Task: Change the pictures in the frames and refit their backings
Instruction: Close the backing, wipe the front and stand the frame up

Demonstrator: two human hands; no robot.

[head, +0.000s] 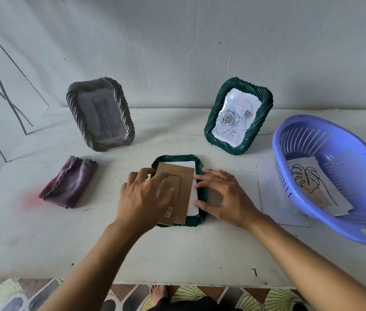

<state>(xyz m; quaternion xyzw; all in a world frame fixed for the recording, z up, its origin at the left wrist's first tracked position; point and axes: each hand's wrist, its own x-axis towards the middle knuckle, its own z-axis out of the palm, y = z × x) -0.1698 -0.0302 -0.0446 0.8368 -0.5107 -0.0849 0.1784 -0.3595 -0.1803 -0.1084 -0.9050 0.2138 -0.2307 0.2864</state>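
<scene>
Head view: left hand [146, 195] on backing [176, 172], right hand [224, 196] on half-hidden green frame [177, 157], both grips spread.

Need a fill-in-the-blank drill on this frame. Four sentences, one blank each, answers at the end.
1. The grey frame standing at the back left shows a picture of a ____.
2. The leaf drawing lies inside the ____.
3. The face-down frame under the left hand and right hand is ____ in colour.
4. The folded cloth lies to the ____ of the face-down frame.

Answers: cat; basket; green; left
</scene>
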